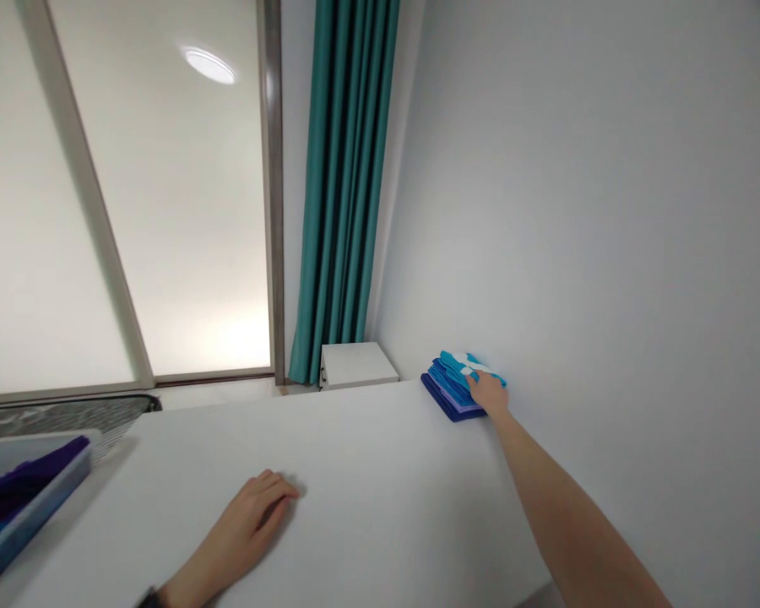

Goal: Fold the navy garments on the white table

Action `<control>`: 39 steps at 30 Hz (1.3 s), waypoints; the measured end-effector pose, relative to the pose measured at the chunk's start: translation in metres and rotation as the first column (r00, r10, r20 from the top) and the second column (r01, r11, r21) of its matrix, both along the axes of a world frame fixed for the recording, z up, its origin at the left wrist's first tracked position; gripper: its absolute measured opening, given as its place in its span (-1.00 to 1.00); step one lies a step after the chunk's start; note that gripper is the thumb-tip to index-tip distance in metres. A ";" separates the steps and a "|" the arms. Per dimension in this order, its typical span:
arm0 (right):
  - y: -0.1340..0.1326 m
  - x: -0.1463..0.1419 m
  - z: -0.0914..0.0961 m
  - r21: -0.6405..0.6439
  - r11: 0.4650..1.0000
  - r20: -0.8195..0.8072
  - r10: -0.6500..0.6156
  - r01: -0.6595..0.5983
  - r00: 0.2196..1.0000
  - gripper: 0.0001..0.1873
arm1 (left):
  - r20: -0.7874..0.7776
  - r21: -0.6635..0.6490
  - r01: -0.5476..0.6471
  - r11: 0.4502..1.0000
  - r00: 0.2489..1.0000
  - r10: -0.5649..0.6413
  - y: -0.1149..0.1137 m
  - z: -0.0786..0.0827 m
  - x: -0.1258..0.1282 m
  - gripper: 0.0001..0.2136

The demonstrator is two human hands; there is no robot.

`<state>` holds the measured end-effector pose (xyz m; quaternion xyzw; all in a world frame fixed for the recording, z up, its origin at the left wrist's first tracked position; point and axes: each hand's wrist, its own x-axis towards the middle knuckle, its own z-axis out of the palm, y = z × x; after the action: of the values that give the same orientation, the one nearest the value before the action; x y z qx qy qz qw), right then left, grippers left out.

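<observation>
At the far right of the white table, against the wall, lies a stack of folded cloths in dark blue, lilac and lighter blue. My right hand reaches onto the top of it, with its fingers around the near edge of a bright blue and white folded cloth. Part of the grip is hidden by the hand itself. My left hand rests on the bare tabletop with fingers loosely bent, thumb apart, and nothing in it.
A pale bin holding purple and blue cloth stands at the left edge. Beyond the table are a low white cabinet, a green curtain and frosted sliding doors. A grey wall bounds the right side.
</observation>
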<state>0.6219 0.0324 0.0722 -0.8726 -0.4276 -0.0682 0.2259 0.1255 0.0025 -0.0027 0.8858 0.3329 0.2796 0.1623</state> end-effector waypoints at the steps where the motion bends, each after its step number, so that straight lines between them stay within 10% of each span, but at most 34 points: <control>1: 0.001 0.002 0.002 -0.002 1.000 -0.010 0.003 -0.003 1.000 -0.58 | 0.009 0.001 -0.001 1.000 1.000 0.001 0.000 0.000 0.000 -0.79; 7: 0.014 -0.025 0.031 0.109 0.989 -0.065 0.110 -0.103 0.992 -0.54 | 0.029 -0.058 0.002 0.998 1.000 0.000 -0.003 0.003 0.001 -0.78; 13: 0.013 -0.128 0.029 0.280 0.877 -0.200 0.452 -0.391 0.869 -0.40 | 0.200 -0.234 -0.043 0.971 0.976 0.091 -0.005 0.001 0.001 -0.65; 15: 0.001 -0.180 0.015 0.342 0.806 -0.275 0.578 -0.483 0.769 -0.38 | 0.274 -0.289 -0.032 0.957 0.955 0.115 -0.006 0.003 0.001 -0.47; 17: -0.014 -0.229 0.001 0.525 0.689 -0.486 0.724 -0.499 0.489 -0.43 | 0.313 -0.286 -0.011 0.958 0.944 0.105 -0.008 0.005 0.001 -0.37; 20: -0.027 -0.281 -0.016 0.621 0.663 -0.612 0.743 -0.417 0.271 -0.53 | 0.204 -0.231 -0.016 0.973 0.977 0.065 -0.011 0.007 0.001 -0.50; 24: -0.015 -0.283 -0.040 0.616 0.692 -0.596 0.722 -0.376 0.351 -0.57 | 0.093 -0.196 -0.065 0.979 0.992 0.084 -0.012 0.014 0.002 -0.75; 31: -0.004 -0.231 -0.070 0.410 0.758 -0.447 0.651 -0.507 0.613 -0.55 | 0.448 -0.486 -0.114 0.867 0.818 0.359 -0.003 0.027 -0.002 -0.60; 36: -0.032 -0.280 -0.061 0.401 0.515 -0.258 0.857 -0.758 0.447 -0.50 | 0.453 -0.490 -0.131 0.862 0.806 0.380 -0.007 0.028 -0.002 -0.61; 39: -0.038 -0.300 -0.057 0.287 0.482 -0.202 0.875 -0.828 0.439 -0.51 | 0.432 -0.443 -0.181 0.878 0.815 0.386 -0.010 0.031 -0.004 -0.62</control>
<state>0.3219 -0.0059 0.0149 -0.5167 -0.7594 0.1674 0.3583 0.1218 -0.0075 0.0281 0.6704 0.4566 0.4537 0.3691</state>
